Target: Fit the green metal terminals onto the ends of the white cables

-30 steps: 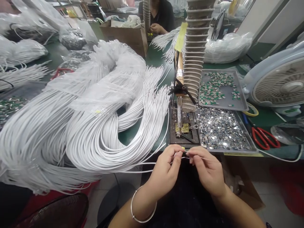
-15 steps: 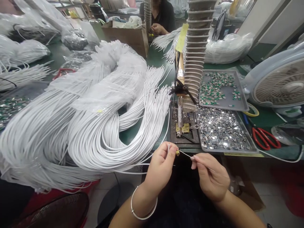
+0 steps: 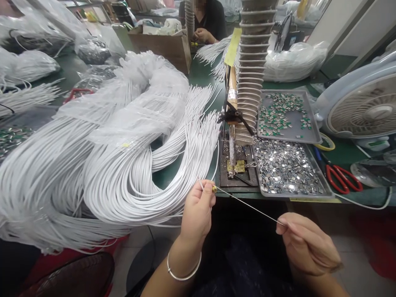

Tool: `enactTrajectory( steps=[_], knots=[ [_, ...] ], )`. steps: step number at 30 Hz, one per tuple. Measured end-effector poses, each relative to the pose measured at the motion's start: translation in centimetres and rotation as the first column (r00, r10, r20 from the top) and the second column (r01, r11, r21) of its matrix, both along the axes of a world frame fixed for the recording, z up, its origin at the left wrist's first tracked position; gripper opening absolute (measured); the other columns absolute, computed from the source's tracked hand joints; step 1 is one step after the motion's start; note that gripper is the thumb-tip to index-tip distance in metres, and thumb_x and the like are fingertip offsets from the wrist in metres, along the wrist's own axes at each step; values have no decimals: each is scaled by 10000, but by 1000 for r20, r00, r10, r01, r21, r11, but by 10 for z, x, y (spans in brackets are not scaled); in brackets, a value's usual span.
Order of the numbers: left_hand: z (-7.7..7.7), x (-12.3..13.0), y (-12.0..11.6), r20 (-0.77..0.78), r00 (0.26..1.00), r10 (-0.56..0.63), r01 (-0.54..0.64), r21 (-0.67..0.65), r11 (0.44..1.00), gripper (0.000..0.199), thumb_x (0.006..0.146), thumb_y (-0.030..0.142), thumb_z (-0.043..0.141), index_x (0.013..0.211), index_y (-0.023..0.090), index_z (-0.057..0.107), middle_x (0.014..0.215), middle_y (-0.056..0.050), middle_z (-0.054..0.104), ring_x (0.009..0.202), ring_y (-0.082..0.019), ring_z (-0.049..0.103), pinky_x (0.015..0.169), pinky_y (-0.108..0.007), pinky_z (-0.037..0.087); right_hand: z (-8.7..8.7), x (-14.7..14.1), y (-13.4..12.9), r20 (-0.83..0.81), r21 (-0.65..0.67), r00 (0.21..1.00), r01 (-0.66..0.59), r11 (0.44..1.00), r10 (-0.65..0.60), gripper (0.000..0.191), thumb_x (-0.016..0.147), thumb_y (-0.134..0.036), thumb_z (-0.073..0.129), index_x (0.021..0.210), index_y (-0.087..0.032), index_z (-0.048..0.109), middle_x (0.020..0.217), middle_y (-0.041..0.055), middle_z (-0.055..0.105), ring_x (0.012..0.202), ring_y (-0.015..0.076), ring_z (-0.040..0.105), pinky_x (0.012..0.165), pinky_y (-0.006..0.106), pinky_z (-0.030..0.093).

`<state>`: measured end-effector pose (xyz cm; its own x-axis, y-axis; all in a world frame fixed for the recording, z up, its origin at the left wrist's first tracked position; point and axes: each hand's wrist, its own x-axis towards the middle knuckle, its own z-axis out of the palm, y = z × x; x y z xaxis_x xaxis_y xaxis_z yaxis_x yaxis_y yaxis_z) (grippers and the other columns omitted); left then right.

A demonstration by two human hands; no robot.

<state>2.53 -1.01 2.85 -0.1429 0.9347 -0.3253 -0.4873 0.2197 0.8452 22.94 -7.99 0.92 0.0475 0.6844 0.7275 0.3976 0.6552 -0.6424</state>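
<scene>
My left hand (image 3: 198, 206) is closed in front of the table's near edge, pinching a white cable (image 3: 201, 184) whose short end sticks up over the fingers. A small yellow piece (image 3: 214, 188) shows at its thumb tip; its kind is too small to make out. From there a thin pale wire (image 3: 250, 205) runs taut, sloping down to my right hand (image 3: 309, 243), whose thumb and fingers are pinched on it. A large bundle of white cables (image 3: 133, 165) lies left of the left hand. Just beyond the hands stands a soldering iron (image 3: 232, 95), pointing down in a clamp.
Right of the iron, one tray (image 3: 328, 190) holds shiny metal connector parts; another (image 3: 317, 134) behind it holds green-and-metal pieces. Red-handled scissors (image 3: 343, 179) and a fan (image 3: 368, 107) are at the right. A ribbed hose (image 3: 255, 62) hangs beside the iron. Another person (image 3: 207, 20) sits opposite.
My right hand has moved right and down, away from the left, so a longer stretch of thin wire shows between them. My left hand has shifted slightly left.
</scene>
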Motion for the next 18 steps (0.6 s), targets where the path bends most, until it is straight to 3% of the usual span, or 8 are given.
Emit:
enactTrajectory(
  steps=[4, 7, 11, 14, 18],
  knots=[
    [-2, -3, 1, -17, 997, -76, 76, 0, 997, 261, 739, 385, 682, 739, 140, 591, 585, 54, 429, 478, -33, 318, 445, -169, 251, -3, 3, 2, -189, 28, 981, 41, 999, -35, 272, 866, -138, 499, 1069, -230, 656, 861, 65, 624, 638, 150, 589, 440, 293, 488],
    [0, -2, -3, -78, 974, -212, 213, 4, 977, 253, 775, 393, 647, 745, 148, 588, 603, 51, 429, 492, -38, 317, 461, -177, 253, 0, -7, 10, -264, -109, 958, -142, 984, 109, 307, 887, -193, 490, 1172, -253, 586, 808, 45, 562, 649, 144, 552, 473, 300, 490],
    [7, 4, -9, -184, 900, -395, 401, 0, 916, 255, 800, 390, 621, 715, 155, 567, 646, 33, 465, 550, -60, 365, 503, -191, 294, 4, -26, 22, -109, -270, 941, -337, 902, 320, 350, 910, -271, 465, 1254, -244, 520, 747, 35, 558, 668, 147, 542, 547, 310, 514],
    [9, 5, -10, -209, 886, -413, 418, -21, 908, 236, 796, 394, 625, 792, 162, 579, 709, 20, 507, 571, -67, 383, 516, -199, 310, 6, -34, 27, -74, -292, 910, -410, 864, 407, 356, 934, -234, 372, 1259, -226, 517, 883, 86, 616, 751, 160, 583, 567, 303, 545],
    [8, 4, -9, -192, 905, -380, 379, -42, 925, 289, 786, 423, 628, 905, 164, 579, 770, 3, 533, 576, -68, 387, 519, -200, 319, 7, -27, 30, 15, -268, 939, -327, 906, 343, 369, 908, -148, 384, 1244, -199, 529, 1020, 115, 641, 801, 162, 627, 607, 302, 574]
  ],
)
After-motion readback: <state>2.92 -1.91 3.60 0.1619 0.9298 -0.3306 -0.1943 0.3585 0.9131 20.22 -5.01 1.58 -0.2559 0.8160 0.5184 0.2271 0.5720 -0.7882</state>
